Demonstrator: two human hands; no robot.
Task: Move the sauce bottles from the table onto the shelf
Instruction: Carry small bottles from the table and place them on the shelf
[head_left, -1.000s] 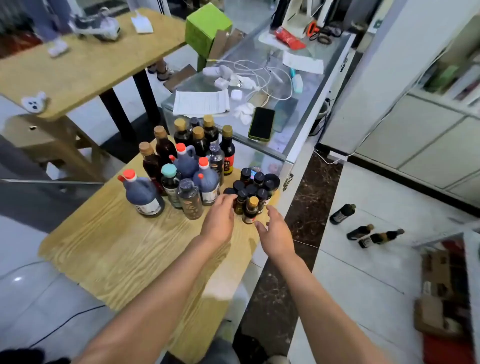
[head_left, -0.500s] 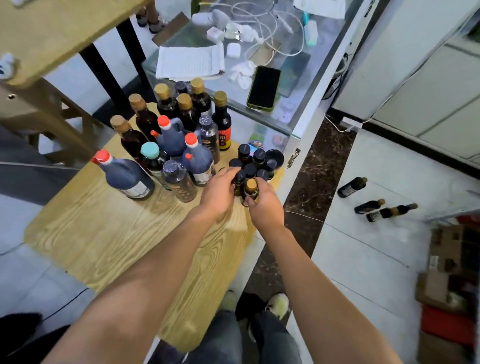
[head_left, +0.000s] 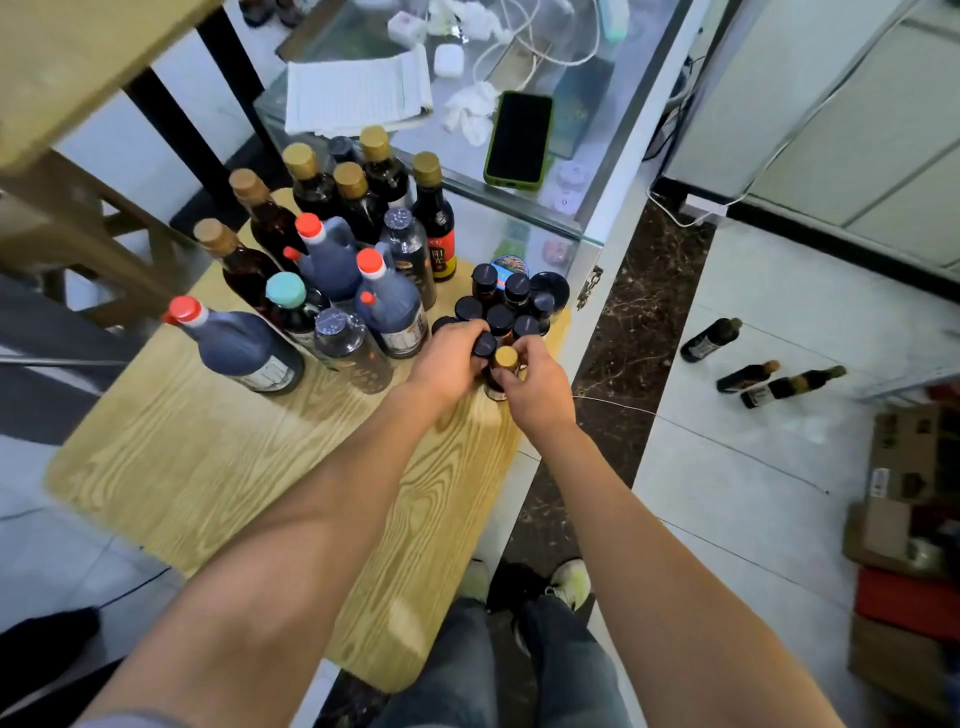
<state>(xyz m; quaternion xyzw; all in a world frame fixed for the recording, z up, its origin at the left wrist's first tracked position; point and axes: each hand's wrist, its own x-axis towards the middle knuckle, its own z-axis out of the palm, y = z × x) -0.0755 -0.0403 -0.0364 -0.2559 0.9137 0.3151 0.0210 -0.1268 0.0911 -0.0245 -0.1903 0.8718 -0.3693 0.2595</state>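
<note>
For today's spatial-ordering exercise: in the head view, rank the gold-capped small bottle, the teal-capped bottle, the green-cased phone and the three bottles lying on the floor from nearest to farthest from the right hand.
1. Gold-capped small bottle: in the grip of the right hand.
2. Teal-capped bottle: left, among the tall bottles.
3. Green-cased phone and bottles on the floor: phone beyond on the glass counter, bottles to the right; too close to call.

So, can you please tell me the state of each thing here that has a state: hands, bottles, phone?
left hand: gripping a small black-capped bottle
right hand: pinching the small gold-capped bottle
small gold-capped bottle: upright, capped, on the wooden table
large red-capped bottle: upright on the table, capped
three bottles on the floor: lying down
phone: screen dark, lying flat
</note>
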